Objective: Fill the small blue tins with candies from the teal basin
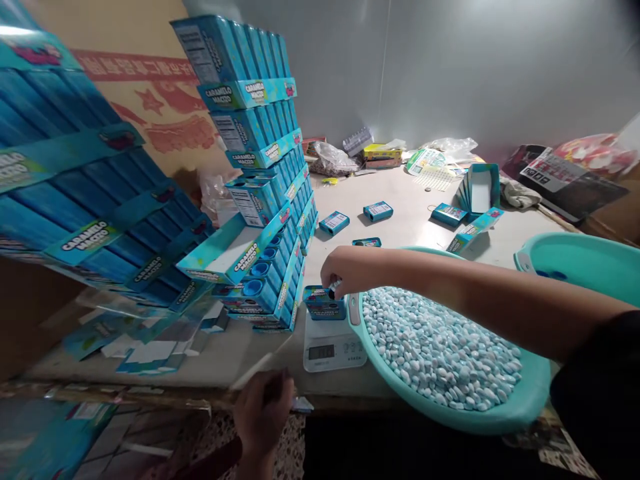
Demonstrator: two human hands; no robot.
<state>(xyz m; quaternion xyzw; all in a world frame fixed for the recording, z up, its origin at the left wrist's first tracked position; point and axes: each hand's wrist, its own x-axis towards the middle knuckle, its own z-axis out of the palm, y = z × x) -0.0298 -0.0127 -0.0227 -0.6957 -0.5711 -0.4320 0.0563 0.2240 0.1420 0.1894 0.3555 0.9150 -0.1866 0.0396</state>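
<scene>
My right hand (343, 272) is closed on a few pale candies, directly above a small blue candy box (325, 308). That box stands on a white kitchen scale (334, 363), whose display digits are too blurred to read. Right of the scale is a teal basin (500, 421) holding a heap of pale blue and white candies (440, 350); my right forearm crosses above it. My left hand (264, 410) hovers at the table's front edge, fingers curled in, with nothing visible in them. It is dark and slightly blurred.
Stacked blue display trays of boxes (265, 193) rise on the left, beside another leaning stack (95, 173). An unfilled display tray (240, 253) juts out from the nearer stack. Small blue boxes (378, 211) lie farther back. A second teal basin (590, 250) stands at right.
</scene>
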